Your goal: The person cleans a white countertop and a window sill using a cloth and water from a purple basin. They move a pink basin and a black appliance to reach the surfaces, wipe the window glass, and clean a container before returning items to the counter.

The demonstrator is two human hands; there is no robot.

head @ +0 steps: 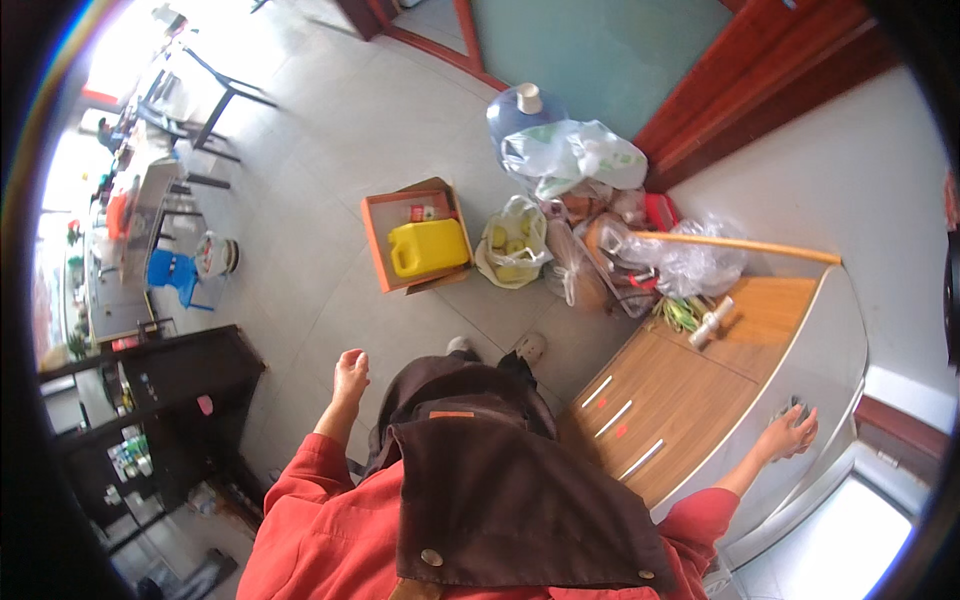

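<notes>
My left hand (351,375) hangs over the tiled floor (315,300), fingers slightly curled, with nothing visible in it. On the right, my right hand (787,433) reaches over the pale top (739,465) of a wood-fronted cabinet (675,405). Its fingers close on a crumpled greyish cloth-like thing (793,411), mostly hidden by the hand. I wear a dark brown apron (517,495) over red sleeves.
Ahead stand an orange cardboard box (375,247) holding a yellow jug (431,247), a bag of greenish-yellow fruit (514,240), plastic bags (697,255) and a large water bottle (506,112). Left are a dark shelf unit (187,375) and a blue chair (171,270).
</notes>
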